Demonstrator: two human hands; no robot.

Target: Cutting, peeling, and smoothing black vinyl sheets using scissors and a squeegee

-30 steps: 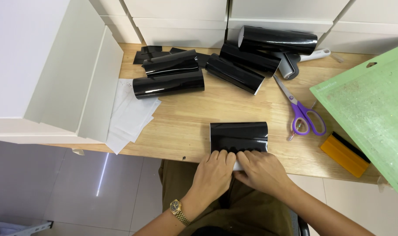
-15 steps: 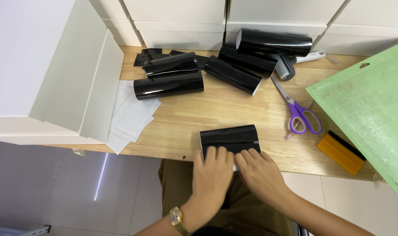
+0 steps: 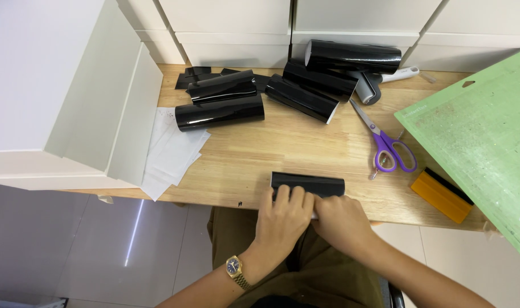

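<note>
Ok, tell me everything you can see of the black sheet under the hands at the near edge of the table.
The black sheet is glossy, thin and plastic-looking, curled into a low roll lying flat, its long side along the near edge of the wooden table. A white underside shows at its near edge between the hands. The left hand presses on its left part with fingers spread over it; the right hand covers its near right part. It lies apart from the other black rolls.

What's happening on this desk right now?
A person seated at a wooden desk presses both hands on a glossy black sheet roll at the desk's near edge, left hand and right hand side by side over it. More black rolls lie further back, with purple-handled scissors, an orange scraper and a green cutting mat to the right.
</note>
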